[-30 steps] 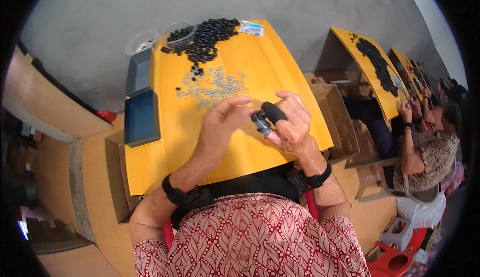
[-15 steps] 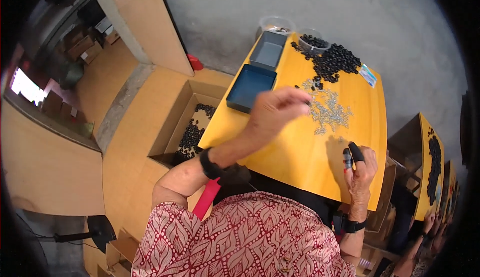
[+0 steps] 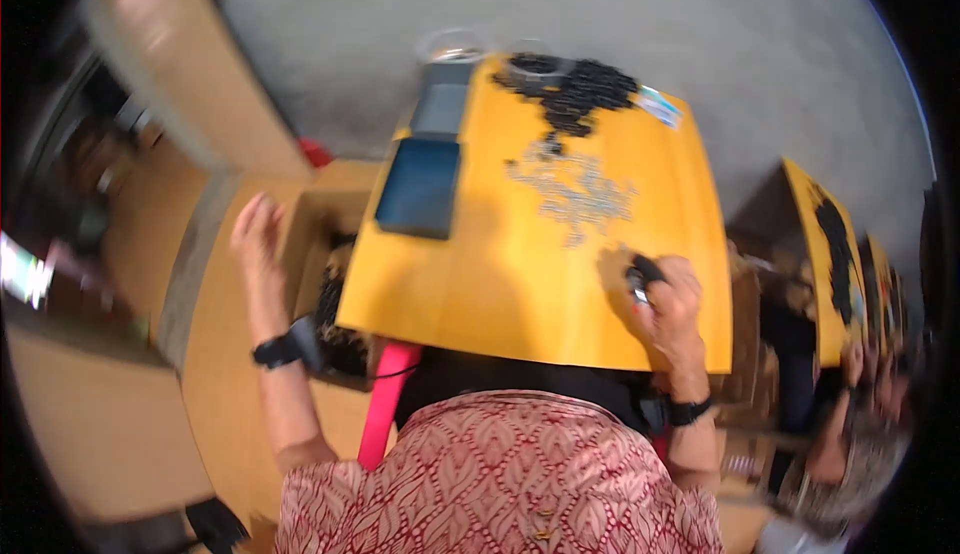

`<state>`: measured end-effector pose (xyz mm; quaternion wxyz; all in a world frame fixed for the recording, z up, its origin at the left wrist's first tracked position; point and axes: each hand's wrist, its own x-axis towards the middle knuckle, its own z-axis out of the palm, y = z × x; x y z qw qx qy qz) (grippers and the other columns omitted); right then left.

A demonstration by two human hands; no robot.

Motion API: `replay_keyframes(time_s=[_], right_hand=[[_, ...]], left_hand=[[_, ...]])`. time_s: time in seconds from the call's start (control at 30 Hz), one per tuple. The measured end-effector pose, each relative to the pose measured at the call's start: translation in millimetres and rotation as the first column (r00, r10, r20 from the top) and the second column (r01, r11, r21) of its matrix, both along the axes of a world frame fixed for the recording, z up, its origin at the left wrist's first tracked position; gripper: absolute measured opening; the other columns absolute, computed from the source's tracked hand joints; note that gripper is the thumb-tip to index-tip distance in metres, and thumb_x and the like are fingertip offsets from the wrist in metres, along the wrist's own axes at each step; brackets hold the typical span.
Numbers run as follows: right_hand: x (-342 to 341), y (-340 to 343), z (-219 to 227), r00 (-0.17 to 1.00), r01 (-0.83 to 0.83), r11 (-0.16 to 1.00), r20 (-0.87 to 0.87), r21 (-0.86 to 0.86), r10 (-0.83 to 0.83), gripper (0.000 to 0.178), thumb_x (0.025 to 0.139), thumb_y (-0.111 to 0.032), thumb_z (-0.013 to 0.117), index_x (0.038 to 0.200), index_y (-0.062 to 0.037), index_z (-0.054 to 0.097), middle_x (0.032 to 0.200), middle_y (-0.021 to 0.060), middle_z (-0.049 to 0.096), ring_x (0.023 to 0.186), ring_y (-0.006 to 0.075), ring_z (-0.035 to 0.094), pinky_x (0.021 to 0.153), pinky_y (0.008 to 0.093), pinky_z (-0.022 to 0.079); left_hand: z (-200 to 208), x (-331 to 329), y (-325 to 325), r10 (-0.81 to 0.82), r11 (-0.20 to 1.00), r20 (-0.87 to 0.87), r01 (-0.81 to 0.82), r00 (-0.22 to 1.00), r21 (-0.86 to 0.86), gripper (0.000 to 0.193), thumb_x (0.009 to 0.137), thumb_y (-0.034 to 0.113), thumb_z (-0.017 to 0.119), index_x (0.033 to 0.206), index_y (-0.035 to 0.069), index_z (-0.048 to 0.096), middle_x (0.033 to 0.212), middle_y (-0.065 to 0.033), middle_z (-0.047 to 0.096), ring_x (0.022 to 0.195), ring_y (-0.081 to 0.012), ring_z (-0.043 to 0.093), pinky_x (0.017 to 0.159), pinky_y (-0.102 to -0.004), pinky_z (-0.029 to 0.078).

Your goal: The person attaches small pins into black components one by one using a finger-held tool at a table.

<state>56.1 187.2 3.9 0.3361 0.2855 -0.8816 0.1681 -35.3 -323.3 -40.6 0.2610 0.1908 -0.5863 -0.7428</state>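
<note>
My left hand [image 3: 259, 229] is raised beside the cardboard box [image 3: 308, 239] left of the yellow table [image 3: 450, 304]. Motion smears its fingers, and I cannot see anything in them. Small black ring-like parts [image 3: 330, 304] lie inside the box. Over the table's near right part, my right hand [image 3: 672, 299] is curled, with thumb and index finger close together. A black cover sits on the index finger and a grey wrap on the thumb; what they pinch, if anything, is hidden. Ahead of it lie scattered small silvery metal pieces [image 3: 580, 194], and beyond them a heap of black parts [image 3: 585, 94].
A dark blue tray [image 3: 418, 189] and a grey tray [image 3: 443, 104] line the table's left edge. Clear tubs [image 3: 455, 46] stand at the far end, near a small printed packet [image 3: 660, 107]. Another yellow table [image 3: 808, 254] and a person's hand [image 3: 851, 362] are at right.
My left hand has swung from above the metal pieces, leftward past the table to the box. My right hand stays at the near right of the table. The whole view has shifted.
</note>
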Motion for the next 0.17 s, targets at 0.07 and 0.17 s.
replay_keyframes(time_s=[0.07, 0.17], right_hand=[[-0.2, -5.0, 2.8, 1.0, 0.01, 0.999, 0.0, -0.037, -0.01, 0.019, 0.065, -0.005, 0.068, 0.083, 0.001, 0.066, 0.083, 0.016, 0.062, 0.073, 0.0343, 0.059, 0.065, 0.0431, 0.047], [0.1, -1.7, -5.8, 0.998, 0.051, 0.999, 0.03, -0.011, -0.051, 0.022, 0.064, -0.01, 0.071, 0.083, -0.0008, 0.066, 0.089, 0.0154, 0.065, 0.077, 0.0332, 0.061, 0.072, 0.0426, 0.049]], left_hand=[[-46.2, -1.3, -44.7, -0.073, 0.988, 0.108, 0.086, 0.992, -0.126, 0.04, 0.088, 0.025, 0.067, 0.125, 0.009, 0.06, 0.113, -0.0031, 0.066, 0.099, -0.0155, 0.064, 0.088, -0.0269, 0.046], [-107.8, -52.6, -73.5, -0.251, 0.962, 0.106, 0.26, 0.962, -0.086, 0.042, 0.088, 0.015, 0.065, 0.128, 0.006, 0.057, 0.123, -0.0091, 0.062, 0.106, -0.0189, 0.062, 0.089, -0.0282, 0.049]])
